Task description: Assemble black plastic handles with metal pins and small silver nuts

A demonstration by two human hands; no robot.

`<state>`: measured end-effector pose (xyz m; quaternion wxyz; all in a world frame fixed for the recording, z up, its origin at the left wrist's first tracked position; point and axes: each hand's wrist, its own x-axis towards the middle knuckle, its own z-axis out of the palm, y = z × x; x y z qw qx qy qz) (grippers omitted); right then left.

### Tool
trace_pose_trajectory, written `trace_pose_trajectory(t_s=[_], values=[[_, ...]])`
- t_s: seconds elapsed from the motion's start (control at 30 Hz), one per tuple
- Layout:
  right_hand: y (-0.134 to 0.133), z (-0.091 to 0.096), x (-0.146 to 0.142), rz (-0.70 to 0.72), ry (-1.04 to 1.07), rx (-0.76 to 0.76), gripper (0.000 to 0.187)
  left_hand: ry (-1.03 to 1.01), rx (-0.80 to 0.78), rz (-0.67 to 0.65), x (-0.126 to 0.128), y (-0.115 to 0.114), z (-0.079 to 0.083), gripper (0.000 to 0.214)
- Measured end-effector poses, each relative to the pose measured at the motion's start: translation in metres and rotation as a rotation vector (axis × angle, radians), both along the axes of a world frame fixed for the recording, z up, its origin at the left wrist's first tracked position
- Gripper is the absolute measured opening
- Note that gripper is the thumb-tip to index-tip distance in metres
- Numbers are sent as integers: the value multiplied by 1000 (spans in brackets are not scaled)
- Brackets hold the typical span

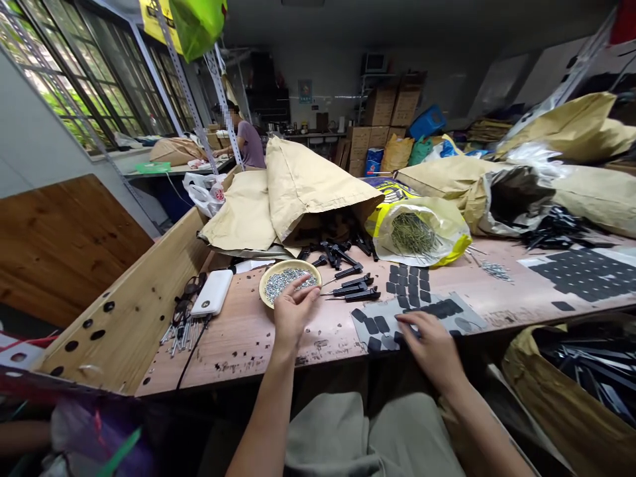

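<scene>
Half-closed, the left hand [293, 313] overlaps the metal-parts bowl [262, 283]; the right hand [428, 341], loosely curled, meets black pads [381, 324] near the table's [330, 324] front edge; contents of either grip unclear.

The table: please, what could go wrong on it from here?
The left hand is close to the bowl; a bump might spill the metal pieces. Some black pads lie by the front edge of the table near the right hand, so one could be brushed off. The cable runs to that edge and, if caught, may drag the power bank.
</scene>
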<state>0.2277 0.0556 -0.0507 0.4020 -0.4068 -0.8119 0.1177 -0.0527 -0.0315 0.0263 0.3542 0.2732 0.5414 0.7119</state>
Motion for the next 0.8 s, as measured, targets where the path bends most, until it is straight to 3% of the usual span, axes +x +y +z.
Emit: trace_pose_trajectory(t_s=[0.07, 0.13, 0.27, 0.4, 0.5, 0.57, 0.67, 0.8], values=[[10, 6, -56, 167, -134, 105, 24, -165, 26, -67, 9, -3, -4, 60], [22, 7, -97, 191, -281, 195, 25, -315, 28, -106, 15, -7, -9, 63], [41, 5, -132, 152, -423, 238, 20, -539, 12, -153, 17, -18, -13, 61], [35, 15, -122, 309, -178, 105, 21, -656, 26, -196, 16, -23, -12, 57], [8, 34, -104, 379, 78, -130, 22, -691, 42, -213, 19, -21, -11, 57], [-13, 48, -93, 372, 162, -193, 21, -703, 50, -232, 25, -18, -10, 57], [-37, 62, -83, 359, 182, -104, 16, -711, 44, -259, 34, -15, -9, 58], [-51, 68, -76, 315, 136, 31, 14, -695, 60, -258, 43, -14, -8, 59]])
